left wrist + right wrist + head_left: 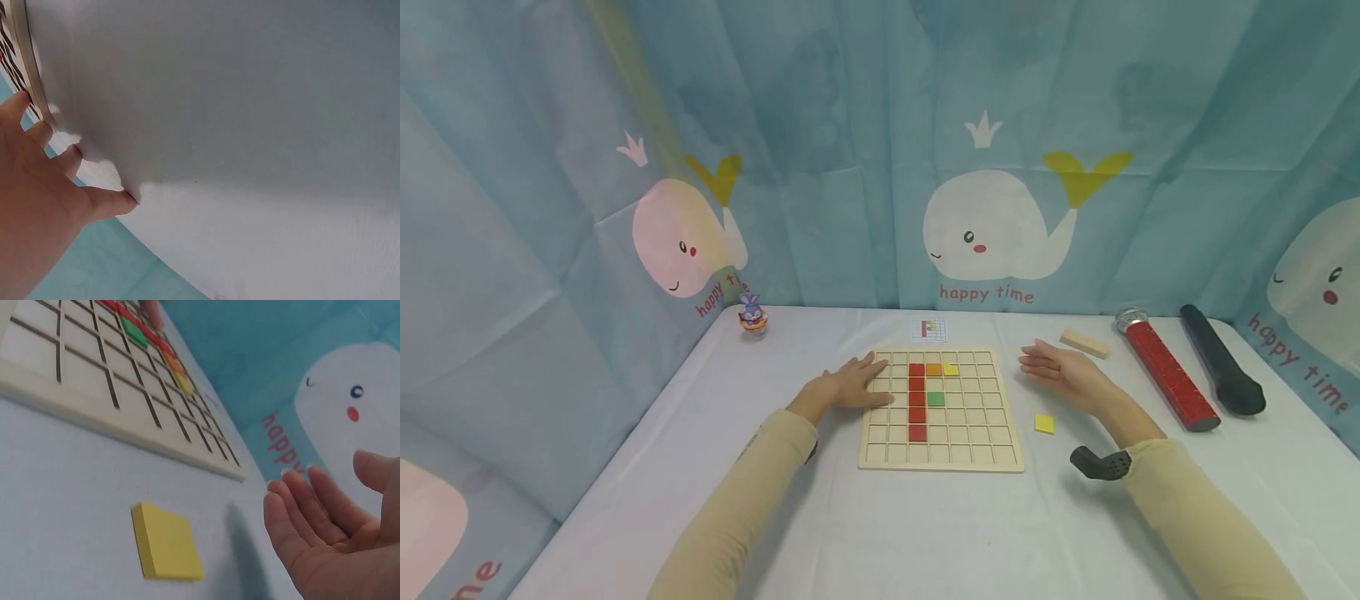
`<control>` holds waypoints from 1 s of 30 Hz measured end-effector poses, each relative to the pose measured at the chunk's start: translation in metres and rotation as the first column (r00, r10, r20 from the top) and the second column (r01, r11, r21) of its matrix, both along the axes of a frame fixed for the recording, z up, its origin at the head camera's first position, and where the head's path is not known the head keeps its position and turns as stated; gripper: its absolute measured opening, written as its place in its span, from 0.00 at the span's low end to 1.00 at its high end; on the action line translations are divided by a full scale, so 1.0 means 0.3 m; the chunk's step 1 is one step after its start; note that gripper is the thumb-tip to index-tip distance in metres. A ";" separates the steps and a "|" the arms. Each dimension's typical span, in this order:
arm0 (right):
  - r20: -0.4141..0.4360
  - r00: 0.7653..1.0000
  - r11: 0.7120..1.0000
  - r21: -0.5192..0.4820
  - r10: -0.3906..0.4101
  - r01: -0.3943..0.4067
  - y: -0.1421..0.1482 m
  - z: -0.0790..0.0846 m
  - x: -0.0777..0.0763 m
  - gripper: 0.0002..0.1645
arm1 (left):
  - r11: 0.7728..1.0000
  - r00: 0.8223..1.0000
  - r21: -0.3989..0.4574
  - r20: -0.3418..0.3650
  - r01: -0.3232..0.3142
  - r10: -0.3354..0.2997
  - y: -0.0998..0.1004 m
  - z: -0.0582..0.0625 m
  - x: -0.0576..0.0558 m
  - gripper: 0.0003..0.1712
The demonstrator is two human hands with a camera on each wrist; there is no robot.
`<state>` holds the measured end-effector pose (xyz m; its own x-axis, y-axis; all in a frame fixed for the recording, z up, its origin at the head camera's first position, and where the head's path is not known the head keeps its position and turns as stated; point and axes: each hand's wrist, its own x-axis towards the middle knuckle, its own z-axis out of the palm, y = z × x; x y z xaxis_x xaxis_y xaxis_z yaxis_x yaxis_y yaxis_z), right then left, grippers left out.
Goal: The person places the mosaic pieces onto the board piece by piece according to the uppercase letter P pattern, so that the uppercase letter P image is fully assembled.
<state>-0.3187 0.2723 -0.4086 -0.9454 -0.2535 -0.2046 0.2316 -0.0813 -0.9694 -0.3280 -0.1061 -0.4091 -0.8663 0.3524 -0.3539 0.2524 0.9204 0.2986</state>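
A wooden grid board (940, 454) lies flat on the white table. Red tiles (917, 398) run down one of its columns, with an orange tile (934, 370) and a yellow tile (951, 370) beside the top one. One green tile (936, 399) sits against the column's right side. My left hand (852, 385) rests on the board's left edge, fingers spread. To the right of the board hovers my right hand (1067, 373), palm turned inward and fingers extended, holding nothing. A loose yellow tile (1044, 424) lies on the table just below it, thick and square in the right wrist view.
A small pattern card (929, 330) lies behind the board. Back right are a wooden block (1084, 343), a red microphone (1172, 371) and a black microphone (1222, 362). A purple toy figure (752, 317) stands at the back left. A whale-print curtain (850, 233) surrounds the table.
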 end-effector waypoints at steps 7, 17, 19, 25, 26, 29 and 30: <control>-0.032 0.999 0.998 0.050 -0.022 0.023 0.063 -0.019 -0.005 0.40 | 1.000 1.000 0.004 0.001 0.002 -0.002 -0.001 0.003 0.002 0.46; -0.088 0.995 0.986 0.152 -0.050 0.063 0.119 -0.026 0.000 0.41 | 1.000 1.000 0.002 0.000 0.010 -0.010 -0.003 -0.006 -0.008 0.47; -0.103 0.993 0.983 0.173 -0.050 0.068 0.127 -0.029 -0.002 0.41 | 1.000 1.000 0.005 0.001 0.010 -0.010 -0.003 -0.006 -0.009 0.47; -0.123 0.992 0.968 0.242 -0.031 0.061 0.144 -0.037 -0.002 0.41 | 1.000 1.000 0.004 0.003 0.015 -0.015 -0.001 -0.002 -0.003 0.47; -0.125 0.992 0.965 0.255 -0.026 0.057 0.146 -0.038 -0.003 0.41 | 1.000 1.000 0.002 0.004 0.016 -0.016 0.000 -0.001 -0.002 0.47; -0.124 0.992 0.955 0.291 -0.022 0.057 0.149 -0.040 -0.005 0.40 | 1.000 1.000 0.000 0.002 0.016 -0.016 0.001 -0.001 -0.002 0.46; -0.126 0.992 0.949 0.310 -0.019 0.057 0.149 -0.040 -0.004 0.40 | 1.000 1.000 -0.001 0.000 0.016 -0.016 0.001 -0.002 -0.003 0.46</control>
<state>-0.3200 0.3171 -0.4206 -0.9756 -0.1586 -0.1520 0.1144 0.2239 -0.9679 -0.3288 -0.1057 -0.4097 -0.8604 0.3660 -0.3545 0.2670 0.9164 0.2981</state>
